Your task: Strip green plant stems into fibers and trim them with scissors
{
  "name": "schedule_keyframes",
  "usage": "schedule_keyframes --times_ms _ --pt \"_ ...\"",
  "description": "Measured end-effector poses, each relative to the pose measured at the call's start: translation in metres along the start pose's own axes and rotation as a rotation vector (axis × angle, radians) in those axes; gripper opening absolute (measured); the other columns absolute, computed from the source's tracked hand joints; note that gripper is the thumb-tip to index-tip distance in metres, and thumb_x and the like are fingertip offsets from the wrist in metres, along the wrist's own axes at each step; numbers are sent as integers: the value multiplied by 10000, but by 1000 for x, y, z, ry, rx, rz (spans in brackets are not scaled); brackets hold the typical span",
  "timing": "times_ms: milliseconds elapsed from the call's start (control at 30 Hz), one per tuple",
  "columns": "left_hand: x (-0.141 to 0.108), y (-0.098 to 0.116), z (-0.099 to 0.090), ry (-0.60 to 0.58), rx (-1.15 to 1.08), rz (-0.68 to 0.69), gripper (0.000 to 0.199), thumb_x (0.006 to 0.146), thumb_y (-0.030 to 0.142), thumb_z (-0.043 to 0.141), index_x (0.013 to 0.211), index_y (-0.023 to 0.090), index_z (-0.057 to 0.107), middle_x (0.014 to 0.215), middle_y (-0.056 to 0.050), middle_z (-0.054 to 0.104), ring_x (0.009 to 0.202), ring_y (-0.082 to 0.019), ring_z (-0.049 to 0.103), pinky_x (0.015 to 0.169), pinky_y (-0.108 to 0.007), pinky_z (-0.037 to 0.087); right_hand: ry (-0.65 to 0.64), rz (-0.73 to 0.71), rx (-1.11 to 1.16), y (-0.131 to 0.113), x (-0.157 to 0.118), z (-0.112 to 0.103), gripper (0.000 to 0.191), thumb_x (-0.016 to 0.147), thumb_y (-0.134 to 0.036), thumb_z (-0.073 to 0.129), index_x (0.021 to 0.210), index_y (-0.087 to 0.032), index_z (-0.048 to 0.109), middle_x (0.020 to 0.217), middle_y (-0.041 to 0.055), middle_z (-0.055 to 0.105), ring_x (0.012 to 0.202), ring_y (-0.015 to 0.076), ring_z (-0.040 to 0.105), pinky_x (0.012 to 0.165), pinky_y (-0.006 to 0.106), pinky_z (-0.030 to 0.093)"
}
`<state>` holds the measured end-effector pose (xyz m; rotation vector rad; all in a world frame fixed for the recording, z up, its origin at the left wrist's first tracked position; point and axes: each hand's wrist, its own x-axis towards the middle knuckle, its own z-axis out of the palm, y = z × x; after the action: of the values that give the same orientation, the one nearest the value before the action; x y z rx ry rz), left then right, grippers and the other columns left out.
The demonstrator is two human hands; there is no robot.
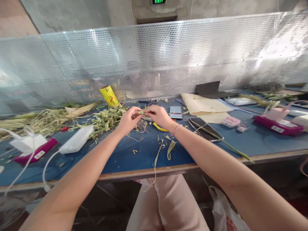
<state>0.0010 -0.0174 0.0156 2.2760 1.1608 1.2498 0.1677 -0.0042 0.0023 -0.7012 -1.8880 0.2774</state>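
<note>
Over the middle of the blue table, my left hand (pixel 130 120) and my right hand (pixel 159 116) meet, fingertips pinched on a small pale-green plant piece (pixel 141 112). Fingers partly cover it, so its full shape is hidden. Just left of my left hand lies a heap of pale-green dried plant pieces (pixel 106 120). Thin brown strands (pixel 141 126) are below my hands. Under my right wrist shows a curved yellow handle (pixel 159 127). Loose dried leaf strips (pixel 171 149) lie nearer the table's front edge.
A yellow printed tube (pixel 109 97) leans behind the heap. Long dried stalks (pixel 48 123), a white power adapter (pixel 76 139) and a purple power strip (pixel 49 150) lie left. To the right are a phone (pixel 205 130), brown paper (pixel 204 106) and another purple strip (pixel 279 125). Perforated metal (pixel 154 57) stands behind.
</note>
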Motion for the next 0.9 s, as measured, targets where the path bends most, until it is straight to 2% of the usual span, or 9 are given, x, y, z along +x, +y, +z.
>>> schedule_keyframes --times_ms 267,400,900 --pt "0 2 0 3 -10 -1 200 721 265 549 896 180 506 728 -1 627 551 -86 514 515 -222 391 89 158 119 -4 3 0 44 683 -182 606 690 -164 645 723 16 617 696 107 555 668 247 435" --pt "1 1 1 -2 -32 -4 199 717 251 554 894 178 503 720 -1 625 558 -85 519 518 -219 391 87 226 187 -3 2 2 50 678 -199 604 672 -158 630 696 9 631 670 107 561 650 246 435" --pt "0 4 -1 10 9 -8 199 713 256 555 892 182 512 715 -2 634 547 -88 526 509 -221 403 32 236 140 -9 3 -4 76 682 -133 528 627 -157 575 645 -7 619 648 102 550 626 231 409"
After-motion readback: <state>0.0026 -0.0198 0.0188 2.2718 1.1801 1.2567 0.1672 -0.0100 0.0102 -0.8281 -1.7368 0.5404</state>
